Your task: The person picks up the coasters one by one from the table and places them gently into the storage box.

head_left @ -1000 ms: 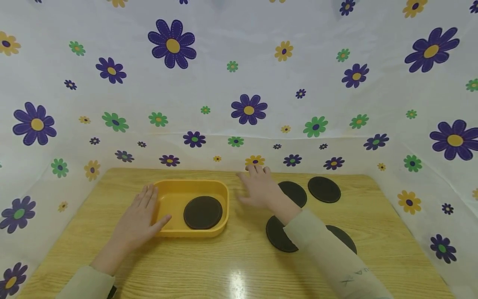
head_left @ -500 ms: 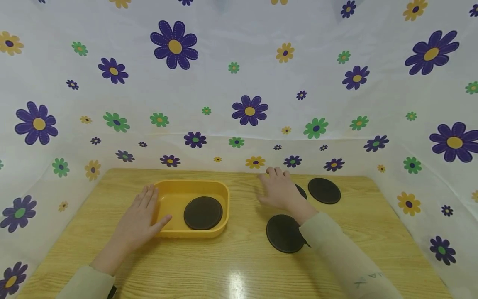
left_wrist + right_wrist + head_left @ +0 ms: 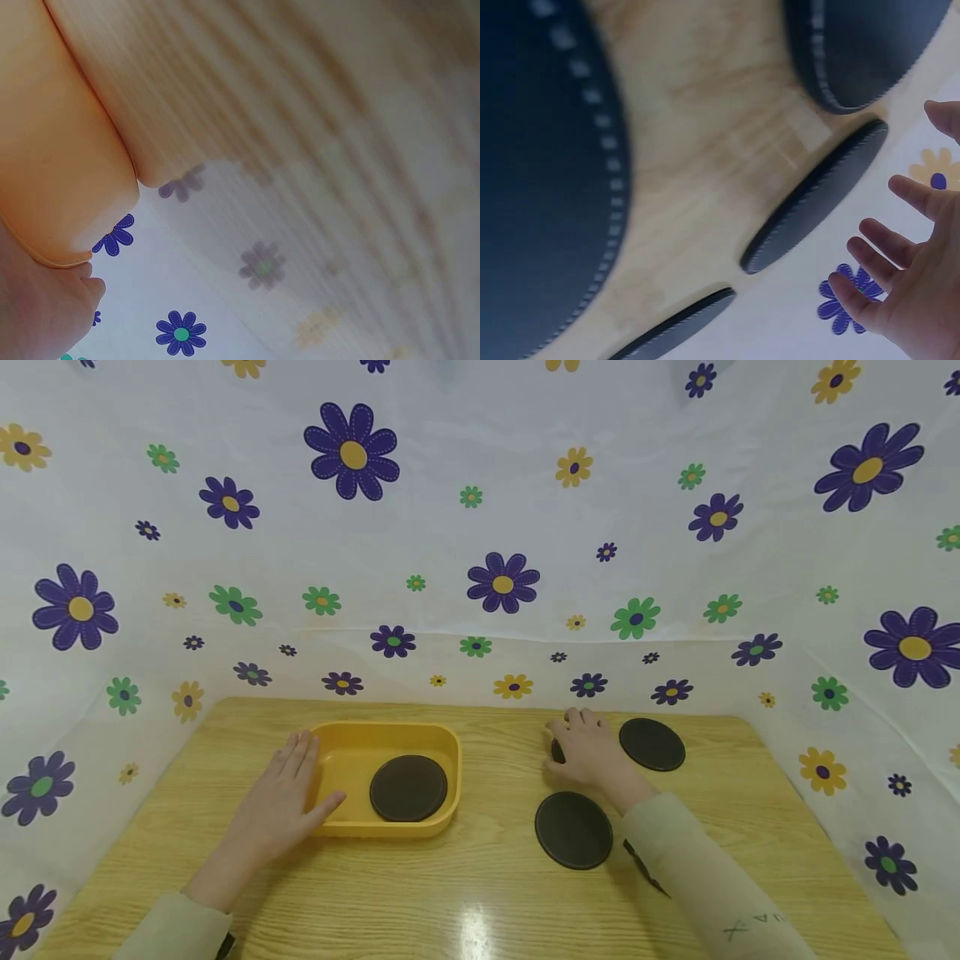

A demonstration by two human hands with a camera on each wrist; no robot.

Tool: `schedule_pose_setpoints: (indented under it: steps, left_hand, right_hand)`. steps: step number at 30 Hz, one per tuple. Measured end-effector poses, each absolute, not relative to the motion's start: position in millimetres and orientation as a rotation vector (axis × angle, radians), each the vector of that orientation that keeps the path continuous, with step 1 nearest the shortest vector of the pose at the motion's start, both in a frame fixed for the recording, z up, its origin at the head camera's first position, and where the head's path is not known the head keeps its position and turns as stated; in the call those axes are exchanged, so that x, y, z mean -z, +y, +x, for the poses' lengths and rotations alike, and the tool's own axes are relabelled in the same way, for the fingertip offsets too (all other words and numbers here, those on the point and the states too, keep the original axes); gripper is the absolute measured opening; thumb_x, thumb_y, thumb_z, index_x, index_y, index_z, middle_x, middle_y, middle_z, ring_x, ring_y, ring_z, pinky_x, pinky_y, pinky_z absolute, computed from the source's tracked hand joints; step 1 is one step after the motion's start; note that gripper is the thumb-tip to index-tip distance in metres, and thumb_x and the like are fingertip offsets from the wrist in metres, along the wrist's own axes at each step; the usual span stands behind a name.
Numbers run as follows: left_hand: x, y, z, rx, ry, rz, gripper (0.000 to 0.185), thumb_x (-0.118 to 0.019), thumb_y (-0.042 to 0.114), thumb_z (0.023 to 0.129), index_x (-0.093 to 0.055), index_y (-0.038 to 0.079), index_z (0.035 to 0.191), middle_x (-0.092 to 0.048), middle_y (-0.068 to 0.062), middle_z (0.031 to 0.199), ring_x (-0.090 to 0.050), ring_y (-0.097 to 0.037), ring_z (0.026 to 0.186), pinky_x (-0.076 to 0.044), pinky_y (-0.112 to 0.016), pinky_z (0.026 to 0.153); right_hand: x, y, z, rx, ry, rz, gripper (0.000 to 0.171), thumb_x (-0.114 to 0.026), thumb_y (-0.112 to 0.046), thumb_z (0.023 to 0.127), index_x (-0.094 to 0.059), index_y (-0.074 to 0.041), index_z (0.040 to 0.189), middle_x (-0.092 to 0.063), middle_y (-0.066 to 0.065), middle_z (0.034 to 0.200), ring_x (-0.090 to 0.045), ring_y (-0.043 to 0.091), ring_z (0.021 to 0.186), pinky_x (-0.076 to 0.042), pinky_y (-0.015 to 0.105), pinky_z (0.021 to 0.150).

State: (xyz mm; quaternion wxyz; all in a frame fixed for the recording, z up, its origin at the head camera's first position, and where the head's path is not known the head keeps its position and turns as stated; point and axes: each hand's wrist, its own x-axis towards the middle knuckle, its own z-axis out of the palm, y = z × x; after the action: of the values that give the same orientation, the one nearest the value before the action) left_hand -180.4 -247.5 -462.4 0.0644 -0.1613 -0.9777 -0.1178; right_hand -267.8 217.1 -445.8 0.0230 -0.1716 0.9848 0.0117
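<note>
A yellow rectangular tray stands on the left half of the table, with one black round coaster lying in its right part. My left hand rests along the tray's left rim, fingers straight and thumb reaching over the front corner. Over on the right, my right hand hovers above a black coaster, mostly hiding it in the head view. The right wrist view shows its fingers spread, holding nothing, apart from the stitched coaster.
Another coaster lies in front of the right hand, and one more coaster is at the back right. The right sleeve partly covers a further coaster. A flowered cloth rises behind the wooden table.
My right hand has moved rightward from beside the tray to over the back coaster. The left hand and the tray have stayed in place.
</note>
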Motion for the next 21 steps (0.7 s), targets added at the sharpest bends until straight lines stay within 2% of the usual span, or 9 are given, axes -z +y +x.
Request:
schedule_pose_setpoints:
  steps: [11,21]
  left_hand:
    - [464.4,-247.5,-179.9,0.354,-2.957,-0.481,0.097,-0.053,0.060,0.105,-0.025,-0.013,0.163,-0.020,-0.033,0.172,-0.022,-0.052,0.160,-0.024,-0.063,0.131]
    - [464.4,-247.7,-180.8,0.364,-2.957,-0.477,0.097,-0.054,0.059,0.105,-0.024,-0.012,0.163,-0.019,-0.033,0.172,-0.020,-0.052,0.161,-0.024,-0.064,0.131]
  right_hand:
    - [457.8,229.0,-268.8,-0.071,3.036,-0.486,0.068,-0.065,-0.049,0.092,-0.057,-0.009,0.146,-0.053,0.030,0.139,-0.050,0.049,0.132,-0.046,0.072,0.105]
    - [465.8,236.7,-271.2,0.052,3.029,-0.425,0.070,-0.063,-0.052,0.095,-0.052,-0.013,0.153,-0.047,0.034,0.149,-0.045,0.055,0.140,-0.046,0.080,0.103]
